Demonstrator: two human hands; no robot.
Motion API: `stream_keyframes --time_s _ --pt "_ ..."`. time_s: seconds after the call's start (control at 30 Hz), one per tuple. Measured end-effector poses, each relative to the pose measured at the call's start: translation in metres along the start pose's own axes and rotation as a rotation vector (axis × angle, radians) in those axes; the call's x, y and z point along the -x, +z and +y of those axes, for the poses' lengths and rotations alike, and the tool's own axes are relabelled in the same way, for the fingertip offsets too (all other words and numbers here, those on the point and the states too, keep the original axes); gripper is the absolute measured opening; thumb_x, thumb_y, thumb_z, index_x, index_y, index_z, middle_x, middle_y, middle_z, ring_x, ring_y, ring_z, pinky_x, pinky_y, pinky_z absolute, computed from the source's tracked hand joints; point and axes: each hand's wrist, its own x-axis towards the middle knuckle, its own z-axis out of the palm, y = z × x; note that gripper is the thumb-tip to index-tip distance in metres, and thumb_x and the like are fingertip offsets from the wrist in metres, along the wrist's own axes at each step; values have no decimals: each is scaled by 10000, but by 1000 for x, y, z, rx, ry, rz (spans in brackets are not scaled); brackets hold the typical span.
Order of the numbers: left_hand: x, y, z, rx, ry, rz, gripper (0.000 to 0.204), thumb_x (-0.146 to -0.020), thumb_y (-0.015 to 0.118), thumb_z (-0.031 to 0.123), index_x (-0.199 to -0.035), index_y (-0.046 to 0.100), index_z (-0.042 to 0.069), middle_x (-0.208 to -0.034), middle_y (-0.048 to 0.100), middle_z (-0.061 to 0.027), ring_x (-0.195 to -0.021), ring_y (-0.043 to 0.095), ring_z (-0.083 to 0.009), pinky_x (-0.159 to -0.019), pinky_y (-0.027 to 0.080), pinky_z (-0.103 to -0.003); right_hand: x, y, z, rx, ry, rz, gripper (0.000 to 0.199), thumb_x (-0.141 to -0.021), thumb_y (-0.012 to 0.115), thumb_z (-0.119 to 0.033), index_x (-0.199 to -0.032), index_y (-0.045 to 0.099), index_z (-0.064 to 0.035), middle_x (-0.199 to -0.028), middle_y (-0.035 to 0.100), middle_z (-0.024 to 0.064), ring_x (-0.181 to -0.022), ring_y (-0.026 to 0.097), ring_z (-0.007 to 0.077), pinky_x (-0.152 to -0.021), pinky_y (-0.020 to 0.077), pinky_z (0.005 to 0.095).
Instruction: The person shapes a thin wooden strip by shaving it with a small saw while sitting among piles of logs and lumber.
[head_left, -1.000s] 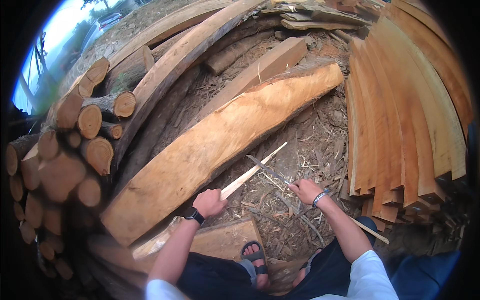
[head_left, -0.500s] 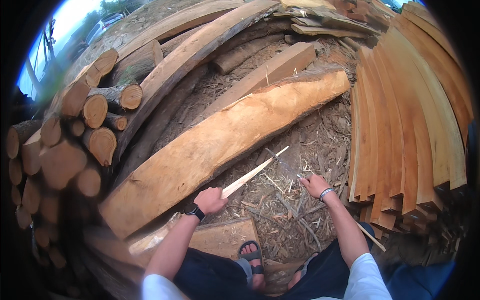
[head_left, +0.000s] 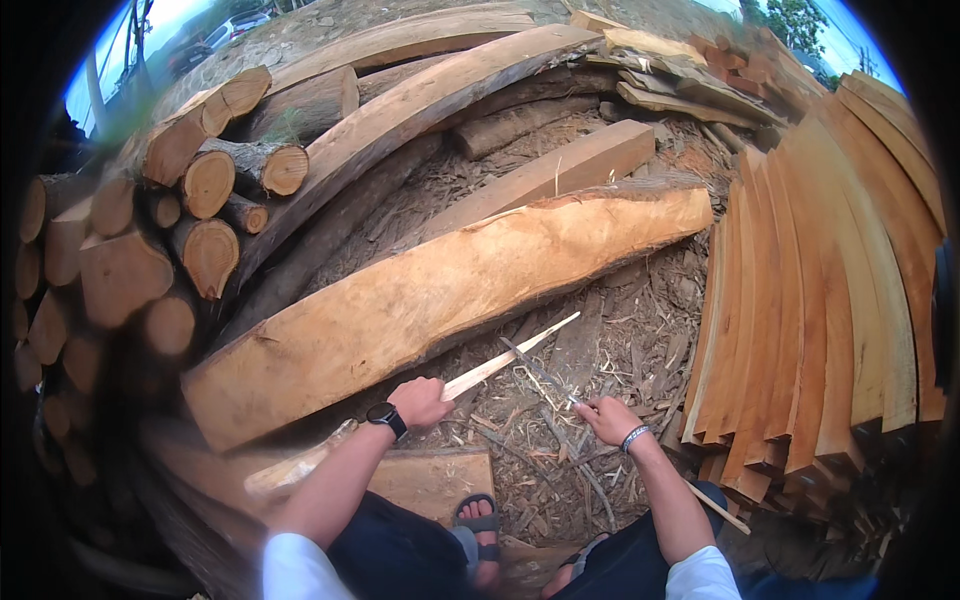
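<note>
My left hand [head_left: 420, 403] is closed around a pale, whittled stick [head_left: 485, 373], whose narrow end points away to the right. A thicker pale length [head_left: 300, 468] shows behind my left forearm, in line with the stick. My right hand [head_left: 610, 420] grips a knife [head_left: 540, 372] with a long thin blade. That blade crosses close to the stick near its far part; whether they touch I cannot tell. Past my right forearm a slim wooden rod [head_left: 722, 508] sticks out, roughly in line with the knife; its join is hidden.
Beyond my hands lies a long bark-edged slab [head_left: 450, 285]. Cut logs [head_left: 210, 185] are piled at the left, sawn boards [head_left: 800, 300] stacked at the right. Shavings and bark [head_left: 545, 460] litter the ground. A flat plank [head_left: 430, 480] lies by my sandalled foot [head_left: 477, 520].
My right hand and the knife have shifted left and nearer to me, the blade now crossing further back along the stick. My left hand keeps its hold. The view has tilted slightly.
</note>
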Motion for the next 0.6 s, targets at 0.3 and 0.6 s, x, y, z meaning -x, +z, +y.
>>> stream_keyframes --time_s 0.3,0.6 --pt "1 -7 2 5 4 -31 437 -815 581 364 -920 697 -44 -920 684 -284 -893 679 -409 -792 540 -470 -3 13 11 24 -10 32 512 -978 513 -440 -938 697 36 -877 670 293 -887 653 456 -822 500 492" --pt "-6 3 -8 52 9 -57 439 -827 574 381 -874 684 -42 -864 681 -277 -838 683 -407 -754 539 -473 1 17 -3 41 -25 11 517 -976 518 -441 -940 690 44 -916 658 312 -928 639 467 -851 491 516"
